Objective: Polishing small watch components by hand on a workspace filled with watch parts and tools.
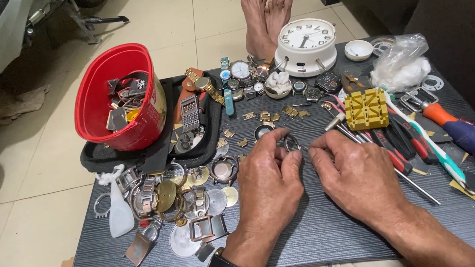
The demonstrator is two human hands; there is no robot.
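Observation:
My left hand (269, 182) pinches a small round metal watch part (291, 142) between thumb and fingertips over the dark grey table (326, 232). A black strap watch is on that wrist. My right hand (358, 175) is close beside it, its fingertips meeting the same small part; what else it holds is hidden. Small gold watch links (266, 117) lie just beyond both hands.
A red tub (115, 101) of watch parts sits in a black tray at back left. Loose watch cases and backs (184, 197) lie left. A white alarm clock (306, 43), yellow block (366, 108), screwdrivers (460, 133), plastic bag (401, 64) stand right. Bare feet (264, 15) rest beyond.

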